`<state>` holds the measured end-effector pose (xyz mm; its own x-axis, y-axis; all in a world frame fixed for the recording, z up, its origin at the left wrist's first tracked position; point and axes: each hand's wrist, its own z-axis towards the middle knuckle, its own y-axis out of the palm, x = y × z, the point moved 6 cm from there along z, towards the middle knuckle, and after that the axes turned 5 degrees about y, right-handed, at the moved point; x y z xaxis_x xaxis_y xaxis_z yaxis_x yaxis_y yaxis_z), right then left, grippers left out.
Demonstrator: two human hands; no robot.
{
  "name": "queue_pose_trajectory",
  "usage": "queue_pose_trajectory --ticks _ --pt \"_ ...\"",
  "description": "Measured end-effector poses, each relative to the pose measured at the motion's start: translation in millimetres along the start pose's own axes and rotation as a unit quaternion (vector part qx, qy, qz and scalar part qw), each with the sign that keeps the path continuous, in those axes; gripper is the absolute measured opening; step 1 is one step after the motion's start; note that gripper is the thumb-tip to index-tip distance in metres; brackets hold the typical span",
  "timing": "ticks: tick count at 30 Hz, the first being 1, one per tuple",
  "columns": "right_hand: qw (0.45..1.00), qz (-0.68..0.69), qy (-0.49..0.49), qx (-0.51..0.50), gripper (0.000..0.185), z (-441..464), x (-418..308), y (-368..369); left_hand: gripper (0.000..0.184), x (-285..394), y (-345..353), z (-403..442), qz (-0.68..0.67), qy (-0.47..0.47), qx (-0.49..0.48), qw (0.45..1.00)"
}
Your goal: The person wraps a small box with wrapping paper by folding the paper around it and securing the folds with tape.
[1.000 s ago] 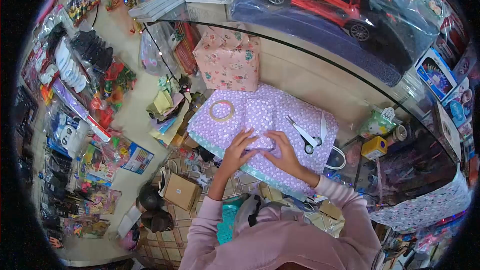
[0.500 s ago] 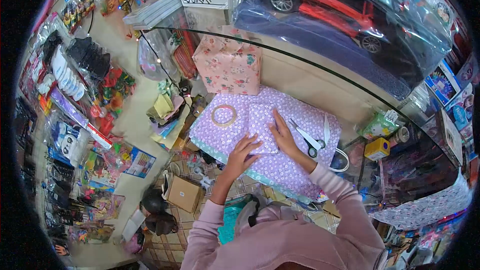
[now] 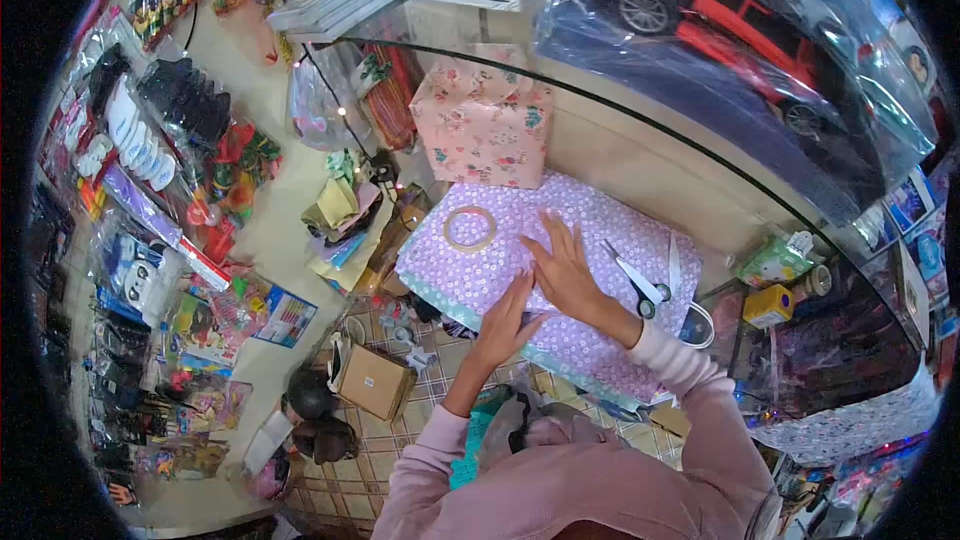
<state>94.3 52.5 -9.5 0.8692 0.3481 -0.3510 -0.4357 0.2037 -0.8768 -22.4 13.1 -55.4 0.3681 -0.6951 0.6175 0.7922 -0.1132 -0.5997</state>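
Lilac flowered wrapping paper (image 3: 600,215) lies spread in front of me, with a pale green edge showing along the near left. My left hand (image 3: 508,325) rests flat on the paper near its front, fingers stretched forward. Just to its right and farther away, my right hand (image 3: 568,275) lies palm down with fingers apart; the two hands almost meet. What lies beneath them is mostly hidden. A roll of tape (image 3: 469,228) sits on the paper to the left. Scissors with black handles (image 3: 645,292) lie partly open right of my right hand, beside a pale pointed blade (image 3: 674,265).
A pink flowered gift bag (image 3: 482,125) stands behind the paper. A curved glass edge (image 3: 640,112) runs across, with a boxed red toy car (image 3: 730,35) beyond. At right is a yellow box (image 3: 769,306); a cardboard box (image 3: 376,382) sits low at left.
My right hand has shifted nearer to my left, and its fingers now point forward and left. The left hand has turned slightly, its fingers closer together. The whole view has moved a little.
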Motion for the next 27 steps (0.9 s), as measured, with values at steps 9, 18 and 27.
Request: queue_pose_trajectory --ticks 9,18,27 --pt "0.978 -0.03 -0.201 -0.036 0.023 76 -11 79 0.067 6 -6 -9 0.018 -0.001 -0.013 1.0" --pt "0.977 0.046 -0.204 0.05 0.013 58 -38 8 0.031 -46 -69 -38 -0.126 -0.18 0.314 0.924" --pt "0.932 0.324 -0.164 0.008 0.023 12 -45 -70 0.055 10 -108 15 -0.247 -0.054 0.337 0.907"
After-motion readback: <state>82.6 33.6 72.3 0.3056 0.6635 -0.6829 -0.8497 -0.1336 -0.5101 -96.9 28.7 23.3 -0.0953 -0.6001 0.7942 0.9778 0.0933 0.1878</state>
